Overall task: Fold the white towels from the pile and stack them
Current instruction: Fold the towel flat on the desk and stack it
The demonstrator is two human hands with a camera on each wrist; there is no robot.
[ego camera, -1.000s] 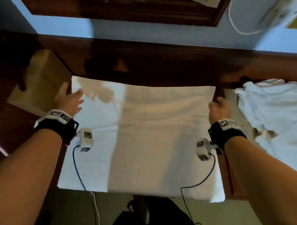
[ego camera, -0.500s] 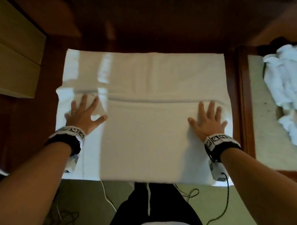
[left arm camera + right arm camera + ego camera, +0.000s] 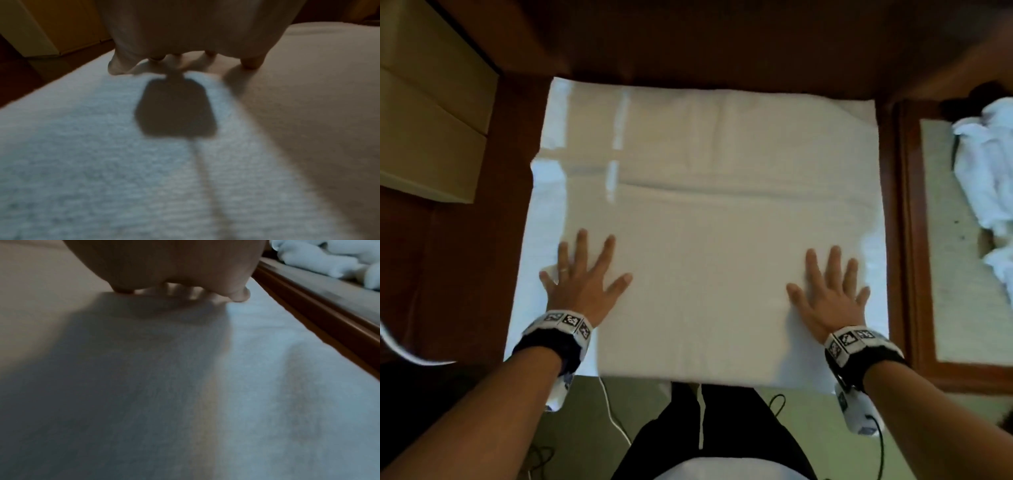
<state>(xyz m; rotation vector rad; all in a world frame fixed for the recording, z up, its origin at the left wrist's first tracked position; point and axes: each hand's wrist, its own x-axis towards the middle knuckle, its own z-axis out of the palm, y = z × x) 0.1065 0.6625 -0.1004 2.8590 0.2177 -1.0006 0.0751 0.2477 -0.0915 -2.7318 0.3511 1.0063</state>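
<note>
A white towel [image 3: 705, 212] lies flat on the dark wooden table [image 3: 465, 257], folded over so a crease edge runs across its middle. My left hand [image 3: 582, 270] lies flat with fingers spread on the towel's near left part. My right hand [image 3: 828, 291] lies flat with fingers spread on its near right part. The wrist views show each palm from behind, the left hand [image 3: 185, 48] and the right hand [image 3: 179, 280] pressing on the towel [image 3: 102, 162] [image 3: 267, 386]. A pile of crumpled white towels [image 3: 986, 178] sits at the far right.
A tan box [image 3: 428, 102] stands at the left back. The pile of towels [image 3: 329, 257] rests on a light pad in a raised wooden frame [image 3: 907, 240] right of the towel. The towel's near edge hangs over the table front, above my legs and cables.
A second ago both hands held the towel's far side edges; they brought that half toward me and folded it over. Since half a second ago the flat hands have slid nearer along the towel.
</note>
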